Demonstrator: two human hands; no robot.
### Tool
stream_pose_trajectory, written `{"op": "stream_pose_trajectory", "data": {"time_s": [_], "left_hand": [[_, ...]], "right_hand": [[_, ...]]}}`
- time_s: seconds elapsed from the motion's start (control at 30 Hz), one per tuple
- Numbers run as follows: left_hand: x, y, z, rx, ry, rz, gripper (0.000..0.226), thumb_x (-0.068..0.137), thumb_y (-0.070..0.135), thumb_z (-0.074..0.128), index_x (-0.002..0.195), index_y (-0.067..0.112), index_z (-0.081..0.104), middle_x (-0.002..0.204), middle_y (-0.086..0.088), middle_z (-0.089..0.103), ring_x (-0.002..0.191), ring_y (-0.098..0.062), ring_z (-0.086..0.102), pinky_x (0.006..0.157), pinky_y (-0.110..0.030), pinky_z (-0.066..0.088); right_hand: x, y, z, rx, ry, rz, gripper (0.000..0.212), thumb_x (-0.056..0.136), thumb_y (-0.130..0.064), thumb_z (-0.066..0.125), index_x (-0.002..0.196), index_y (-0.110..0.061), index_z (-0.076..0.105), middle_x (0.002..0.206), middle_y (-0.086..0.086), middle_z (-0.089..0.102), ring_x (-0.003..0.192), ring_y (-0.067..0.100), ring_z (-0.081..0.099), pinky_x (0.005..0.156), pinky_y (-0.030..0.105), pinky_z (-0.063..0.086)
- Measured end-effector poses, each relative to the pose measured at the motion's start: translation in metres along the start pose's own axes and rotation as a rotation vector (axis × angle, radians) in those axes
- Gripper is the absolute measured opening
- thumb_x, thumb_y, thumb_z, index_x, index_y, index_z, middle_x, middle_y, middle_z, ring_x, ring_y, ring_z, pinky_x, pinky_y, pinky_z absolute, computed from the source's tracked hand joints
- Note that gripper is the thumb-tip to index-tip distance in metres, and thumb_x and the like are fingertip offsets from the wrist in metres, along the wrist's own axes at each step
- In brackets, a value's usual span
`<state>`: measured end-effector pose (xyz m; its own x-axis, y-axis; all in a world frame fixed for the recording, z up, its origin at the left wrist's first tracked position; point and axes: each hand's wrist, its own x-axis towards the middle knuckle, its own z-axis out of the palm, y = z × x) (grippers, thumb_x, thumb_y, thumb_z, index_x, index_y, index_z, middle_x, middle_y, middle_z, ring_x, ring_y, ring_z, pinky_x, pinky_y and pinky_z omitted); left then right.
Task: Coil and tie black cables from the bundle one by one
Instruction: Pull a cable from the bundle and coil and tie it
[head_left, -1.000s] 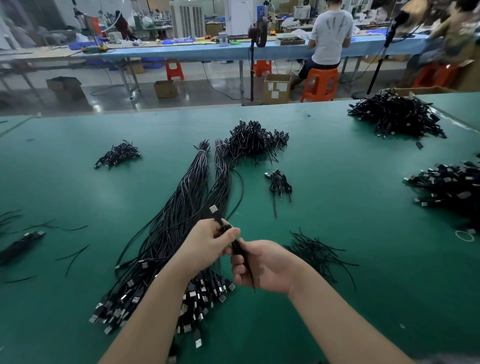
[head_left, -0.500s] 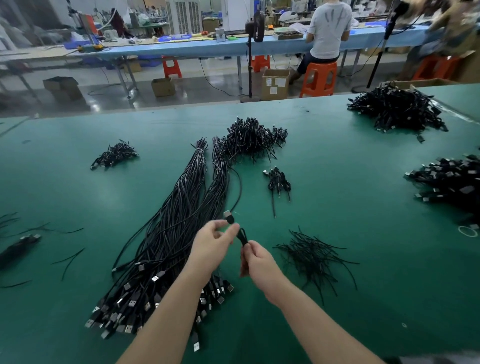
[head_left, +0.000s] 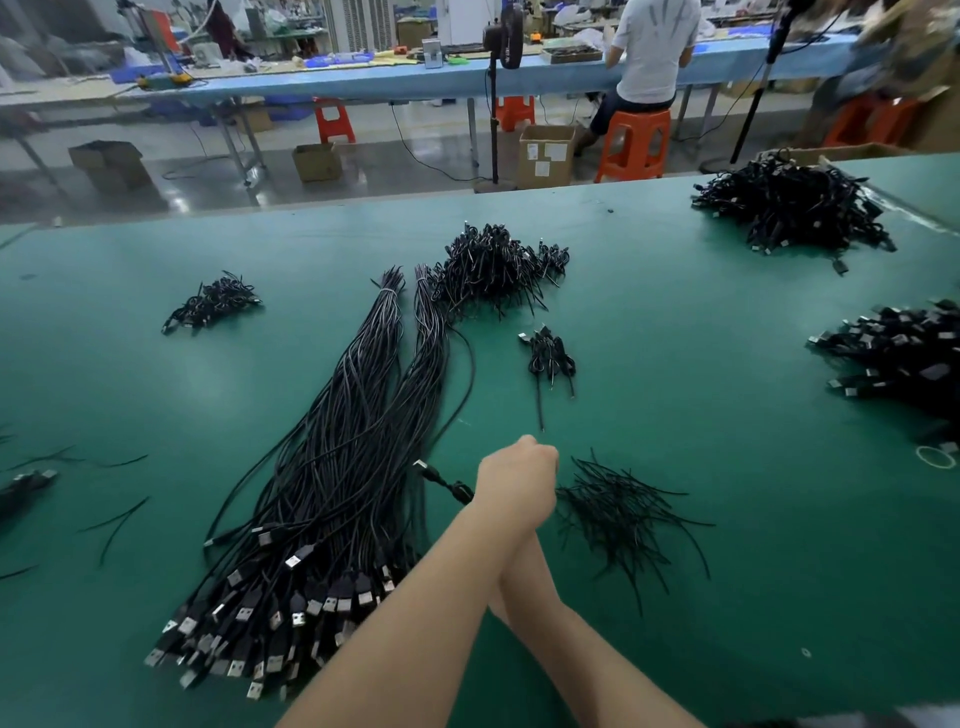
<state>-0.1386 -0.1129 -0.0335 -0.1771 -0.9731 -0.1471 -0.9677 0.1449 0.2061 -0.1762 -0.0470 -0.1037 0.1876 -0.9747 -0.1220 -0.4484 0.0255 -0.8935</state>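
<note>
Several tied coils (head_left: 498, 267) are seen stacked, the big bundle (head_left: 332, 467) is left, while one cable (head_left: 441, 480) is gripped under the clenched left hand (head_left: 517, 480); the right hand's fingers are hidden.

The long bundle of black cables (head_left: 332, 467) lies fanned lengthwise on the green table, silver-tipped plugs at the near left, far ends tapering. One loose cable (head_left: 441, 480) crosses its right edge.

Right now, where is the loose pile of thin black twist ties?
In the head view, the loose pile of thin black twist ties lies on the green table, right of the crossed forearms.
</note>
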Motion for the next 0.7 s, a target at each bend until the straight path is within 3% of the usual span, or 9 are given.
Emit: {"op": "stream_pose_trajectory", "data": {"time_s": [0.07,0.1,0.13,0.27,0.37,0.43,0.5,0.6,0.7], "left_hand": [[0.005,-0.004,0.008,-0.004,-0.035,-0.028,0.018,0.099,0.015,0.055,0.114,0.015,0.066,0.116,-0.006,0.057,0.096,-0.030,0.065,0.072,-0.034,0.047],[0.006,-0.006,0.012,-0.018,-0.040,-0.042,0.017,0.100,0.019,0.054,0.111,0.015,0.067,0.115,-0.006,0.058,0.095,-0.029,0.065,0.073,-0.034,0.047],[0.007,-0.009,0.014,-0.041,-0.036,-0.054,0.017,0.101,0.022,0.054,0.109,0.016,0.068,0.115,-0.005,0.058,0.094,-0.028,0.065,0.073,-0.033,0.048],[0.008,-0.018,0.020,-0.111,-0.030,-0.070,0.017,0.101,0.030,0.055,0.111,0.027,0.069,0.115,0.000,0.056,0.095,-0.026,0.063,0.074,-0.032,0.044],[0.009,-0.017,0.022,-0.068,-0.040,-0.044,0.016,0.101,0.029,0.056,0.112,0.027,0.068,0.111,-0.002,0.054,0.089,-0.027,0.063,0.072,-0.032,0.044],[0.010,-0.014,0.022,-0.044,-0.042,-0.023,0.013,0.101,0.023,0.057,0.108,0.023,0.068,0.107,-0.003,0.053,0.083,-0.028,0.063,0.070,-0.033,0.045],[0.012,-0.011,0.022,-0.021,-0.033,-0.007,0.010,0.099,0.016,0.058,0.103,0.020,0.067,0.104,-0.003,0.053,0.081,-0.028,0.063,0.068,-0.034,0.048],[0.014,-0.010,0.022,-0.010,-0.026,0.006,0.011,0.097,0.010,0.058,0.100,0.017,0.066,0.103,-0.004,0.055,0.084,-0.028,0.065,0.068,-0.035,0.050],[0.014,-0.012,0.022,-0.068,-0.026,-0.001,0.011,0.098,0.014,0.058,0.100,0.020,0.067,0.105,-0.003,0.056,0.086,-0.027,0.063,0.070,-0.033,0.047]], "right_hand": [[0.007,0.004,-0.002,-0.201,0.120,-0.145,0.024,0.092,-0.004,0.058,0.081,-0.025,0.057,0.078,-0.006,0.057,0.066,0.004,0.058,0.060,0.013,0.042],[0.008,-0.009,-0.002,-0.255,0.045,-0.175,0.014,0.090,-0.016,0.061,0.084,-0.025,0.054,0.078,-0.005,0.052,0.073,0.006,0.054,0.065,0.014,0.033],[0.013,-0.008,-0.003,-0.244,-0.075,-0.064,0.013,0.090,-0.027,0.063,0.087,-0.024,0.050,0.078,-0.003,0.047,0.080,0.007,0.047,0.070,0.018,0.027],[0.005,-0.012,-0.010,-0.406,-0.208,-0.228,0.052,0.045,-0.049,0.085,0.080,-0.034,0.051,0.064,-0.017,0.053,0.058,-0.001,0.041,0.062,0.015,0.015],[0.011,0.000,-0.010,-0.760,-0.312,-0.309,0.053,0.063,-0.042,0.072,0.074,-0.020,0.025,0.066,-0.001,0.039,0.074,0.012,0.025,0.073,0.025,0.006],[0.024,0.007,-0.002,-0.869,-0.188,-0.210,0.049,0.088,-0.038,0.061,0.071,-0.019,0.018,0.072,-0.001,0.013,0.077,0.012,0.015,0.070,0.029,0.012],[0.025,0.012,-0.001,-0.873,-0.224,-0.267,0.038,0.097,-0.036,0.049,0.077,-0.022,0.021,0.075,-0.006,0.009,0.083,0.013,0.021,0.071,0.028,0.015],[0.018,0.024,0.006,-0.804,-0.204,-0.315,0.030,0.098,-0.035,0.047,0.078,-0.029,0.025,0.077,-0.011,0.019,0.086,0.010,0.027,0.075,0.027,0.020],[0.009,0.028,0.009,-0.606,0.007,-0.298,0.032,0.092,-0.016,0.058,0.078,-0.041,0.044,0.079,-0.020,0.049,0.067,-0.005,0.045,0.066,0.017,0.044]]}}
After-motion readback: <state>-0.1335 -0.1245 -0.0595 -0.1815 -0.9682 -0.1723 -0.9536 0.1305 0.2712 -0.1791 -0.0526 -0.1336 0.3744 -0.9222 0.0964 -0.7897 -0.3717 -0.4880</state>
